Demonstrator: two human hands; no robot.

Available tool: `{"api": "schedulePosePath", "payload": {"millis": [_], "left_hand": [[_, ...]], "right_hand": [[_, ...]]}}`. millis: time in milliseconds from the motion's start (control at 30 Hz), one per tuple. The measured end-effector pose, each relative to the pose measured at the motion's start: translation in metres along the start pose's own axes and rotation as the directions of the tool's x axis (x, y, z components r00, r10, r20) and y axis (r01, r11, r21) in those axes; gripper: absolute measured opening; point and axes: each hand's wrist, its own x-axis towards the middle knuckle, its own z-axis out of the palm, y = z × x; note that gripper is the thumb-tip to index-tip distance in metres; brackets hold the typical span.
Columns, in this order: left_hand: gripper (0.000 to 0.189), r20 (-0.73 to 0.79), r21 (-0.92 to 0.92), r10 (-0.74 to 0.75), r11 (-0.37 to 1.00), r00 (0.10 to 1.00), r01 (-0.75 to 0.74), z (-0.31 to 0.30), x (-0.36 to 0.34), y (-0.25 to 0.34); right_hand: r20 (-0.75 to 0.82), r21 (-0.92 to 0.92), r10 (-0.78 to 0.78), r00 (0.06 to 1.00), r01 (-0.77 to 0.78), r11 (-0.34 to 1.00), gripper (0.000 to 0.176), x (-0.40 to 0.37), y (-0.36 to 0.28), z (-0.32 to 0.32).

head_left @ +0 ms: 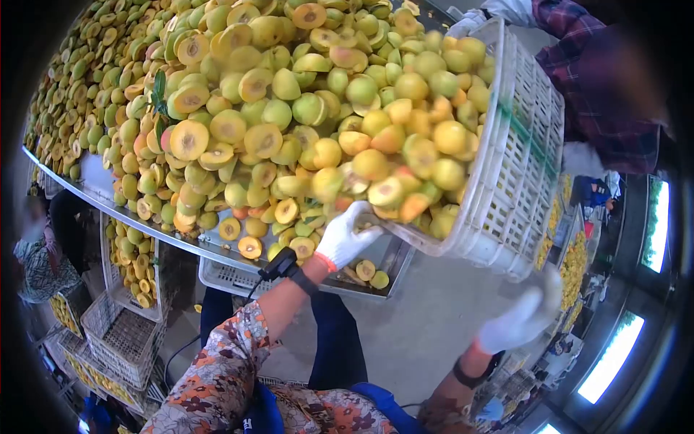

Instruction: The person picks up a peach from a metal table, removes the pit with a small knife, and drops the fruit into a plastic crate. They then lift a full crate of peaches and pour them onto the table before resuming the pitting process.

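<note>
A white plastic crate (517, 137) is tipped on its side at the table's right end, its open mouth facing the heap. Halved yellow-green stone fruit (412, 155) spills out of it, blurred by motion. My left hand (345, 237), in a white glove, has its fingers closed at the crate's near lower rim. My right hand (515, 322), also gloved, is raised near the crate's bottom corner, its fingers smeared by motion. At the far side, another person's gloved hand (468, 23) is at the crate's upper rim.
A metal-edged table (173, 242) carries a large heap of halved fruit (238, 94). Crates (123, 336) are stacked at the lower left, some with fruit. A person in a plaid sleeve (578, 50) stands at the upper right. More fruit tables (575, 267) lie beyond.
</note>
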Motion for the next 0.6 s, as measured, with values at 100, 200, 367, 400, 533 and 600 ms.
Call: {"api": "schedulePosePath", "payload": {"millis": [100, 200, 367, 400, 533, 600], "left_hand": [[0.047, -0.109, 0.08, 0.185, 0.981, 0.977, -0.177, 0.001, -0.018, 0.005], [0.067, 0.009, 0.153, 0.43, 0.892, 0.903, -0.426, 0.002, -0.019, 0.044], [0.071, 0.123, 0.401, 0.565, 0.723, 0.816, -0.562, 0.025, 0.0, 0.078], [0.069, 0.153, 0.391, 0.595, 0.697, 0.789, -0.602, 0.031, 0.005, 0.082], [0.051, 0.174, 0.257, 0.642, 0.703, 0.747, -0.664, 0.051, 0.023, 0.073], [0.048, 0.142, 0.21, 0.615, 0.747, 0.775, -0.631, 0.053, 0.03, 0.07]], "right_hand": [[0.056, 0.566, 0.733, 0.678, -0.626, 0.536, 0.038, -0.018, 0.196, 0.0], [0.465, 0.633, 0.803, 0.373, -0.774, -0.008, 0.05, -0.094, 0.277, 0.052], [0.799, 0.448, 0.591, 0.111, -0.765, -0.463, 0.057, -0.142, 0.298, 0.124], [0.803, 0.442, 0.587, 0.1, -0.761, -0.475, 0.057, -0.145, 0.298, 0.127], [0.831, 0.412, 0.546, 0.101, -0.771, -0.485, 0.058, -0.144, 0.302, 0.149], [0.834, 0.42, 0.537, 0.125, -0.775, -0.472, 0.058, -0.133, 0.307, 0.163]]}}
